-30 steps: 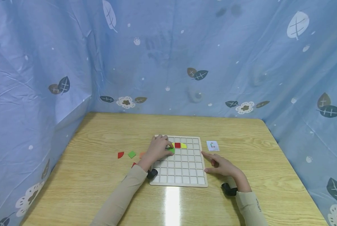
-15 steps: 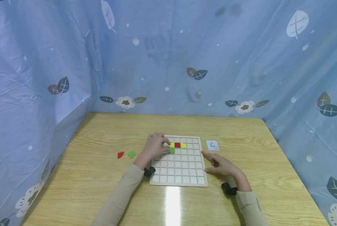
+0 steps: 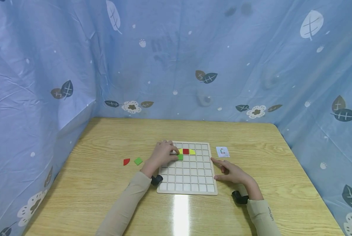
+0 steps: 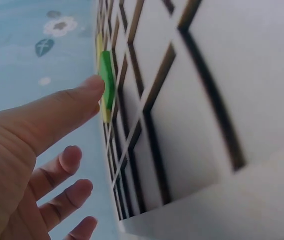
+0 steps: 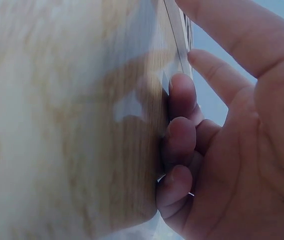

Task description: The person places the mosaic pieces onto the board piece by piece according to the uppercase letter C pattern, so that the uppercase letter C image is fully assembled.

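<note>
In the head view my left hand is over the upper left of the white grid board, thumb and index fingertips right at a green tile. The left wrist view shows the straight thumb against that tile, the other fingers loosely bent. Above it in the grid, a yellow tile, partly covered by the index finger, a red square tile and another yellow tile form a row. My right hand rests beside the board, index fingertip and thumb touching its right edge, remaining fingers folded on the table.
A red quarter-circle tile and a green square tile lie left of the board. A small pattern card lies to its upper right. The wooden table is enclosed by a blue curtain.
My left hand drew slightly left, then came back a little toward the green tile. Orange and red tiles beside the left arm are now hidden by it. The right hand stays put.
</note>
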Demonstrator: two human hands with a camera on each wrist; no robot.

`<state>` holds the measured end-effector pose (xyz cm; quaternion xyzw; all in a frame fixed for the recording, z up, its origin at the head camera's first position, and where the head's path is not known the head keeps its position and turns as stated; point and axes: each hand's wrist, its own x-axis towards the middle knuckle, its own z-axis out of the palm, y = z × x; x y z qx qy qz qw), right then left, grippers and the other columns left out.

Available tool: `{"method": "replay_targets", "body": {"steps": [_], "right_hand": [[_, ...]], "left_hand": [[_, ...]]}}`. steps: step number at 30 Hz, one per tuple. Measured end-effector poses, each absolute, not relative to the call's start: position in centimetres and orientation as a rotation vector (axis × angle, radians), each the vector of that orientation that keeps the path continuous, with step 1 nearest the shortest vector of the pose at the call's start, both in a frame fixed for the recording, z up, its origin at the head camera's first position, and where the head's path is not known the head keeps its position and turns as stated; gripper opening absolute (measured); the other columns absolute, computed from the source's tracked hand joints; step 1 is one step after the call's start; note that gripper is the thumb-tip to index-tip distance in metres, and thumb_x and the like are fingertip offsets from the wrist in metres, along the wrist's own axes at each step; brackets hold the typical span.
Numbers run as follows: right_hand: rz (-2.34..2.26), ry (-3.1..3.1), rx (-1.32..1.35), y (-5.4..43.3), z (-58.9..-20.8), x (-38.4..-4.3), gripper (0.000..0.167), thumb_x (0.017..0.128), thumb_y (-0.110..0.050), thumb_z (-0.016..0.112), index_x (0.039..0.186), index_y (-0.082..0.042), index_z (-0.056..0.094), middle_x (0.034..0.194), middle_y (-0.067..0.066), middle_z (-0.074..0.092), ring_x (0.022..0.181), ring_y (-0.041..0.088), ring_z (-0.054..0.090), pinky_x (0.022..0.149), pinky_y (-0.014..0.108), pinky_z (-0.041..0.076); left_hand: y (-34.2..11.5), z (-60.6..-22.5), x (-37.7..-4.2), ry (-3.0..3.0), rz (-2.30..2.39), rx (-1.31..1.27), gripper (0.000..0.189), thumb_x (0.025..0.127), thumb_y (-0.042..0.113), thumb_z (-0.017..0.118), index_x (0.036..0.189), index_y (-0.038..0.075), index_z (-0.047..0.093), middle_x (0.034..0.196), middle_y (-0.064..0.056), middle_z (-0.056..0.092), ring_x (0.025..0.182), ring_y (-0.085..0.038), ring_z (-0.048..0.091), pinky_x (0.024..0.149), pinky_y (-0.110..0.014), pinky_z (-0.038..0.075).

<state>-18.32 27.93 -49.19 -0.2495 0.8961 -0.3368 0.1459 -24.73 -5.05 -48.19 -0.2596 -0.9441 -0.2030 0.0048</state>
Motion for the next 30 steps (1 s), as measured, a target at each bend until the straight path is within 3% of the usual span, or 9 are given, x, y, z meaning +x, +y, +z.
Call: {"method": "replay_targets", "body": {"steps": [5,16,30], "right_hand": [[-0.970,2.579,-0.721,27.98,-49.20,-18.24,0.074,0.083,-0.032,0.068,0.143,-0.008,0.034,0.079,0.004,0.042,0.067,0.010,0.035,0.059,0.023,0.030],[-0.974,2.579,-0.716,27.94,-49.11,-18.27,0.073,0.083,-0.031,0.069,0.143,-0.007,0.034,0.078,0.004,0.042,0.067,0.011,0.036,0.059,0.023,0.031],[-0.974,2.581,-0.709,27.98,-49.19,-18.29,0.073,0.083,-0.032,0.069,0.143,-0.008,0.035,0.079,0.004,0.042,0.067,0.011,0.036,0.059,0.023,0.031]], "left_hand": [[-4.82,-48.66,-24.93,-2.966,-0.592,-0.810,0.018,0.077,0.039,0.074,0.092,0.028,0.072,0.087,0.008,0.051,0.080,-0.013,0.040,0.077,-0.036,0.033],[-4.76,-48.53,-25.00,-2.987,-0.564,-0.807,0.016,0.076,0.039,0.072,0.086,0.027,0.069,0.091,0.008,0.053,0.094,-0.018,0.047,0.094,-0.048,0.033],[-4.87,-48.38,-25.07,-2.994,-0.485,-0.808,0.014,0.074,0.036,0.073,0.082,0.026,0.068,0.088,0.008,0.052,0.091,-0.016,0.045,0.097,-0.050,0.031]]}}
